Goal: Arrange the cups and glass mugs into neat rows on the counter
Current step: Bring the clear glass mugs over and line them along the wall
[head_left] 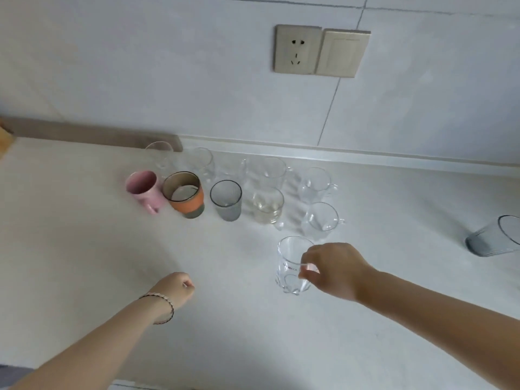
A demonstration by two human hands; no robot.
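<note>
My right hand point(334, 270) grips the handle of a clear glass mug point(291, 263), which stands upright on the white counter point(84, 249) in front of the others. Behind it, a front row holds a pink mug point(142, 190), an orange-banded cup point(184, 194), a grey frosted glass point(226, 199), a clear glass point(267, 205) and a clear mug point(320, 219). Several clear glass mugs point(271, 168) stand in a back row near the wall. My left hand point(176, 288) is a loose fist, low over the counter, holding nothing.
A grey tumbler point(495, 237) stands apart at the far right edge of view. A wall socket point(298, 49) and switch sit above the counter. A wooden object point(5, 136) pokes in at the far left.
</note>
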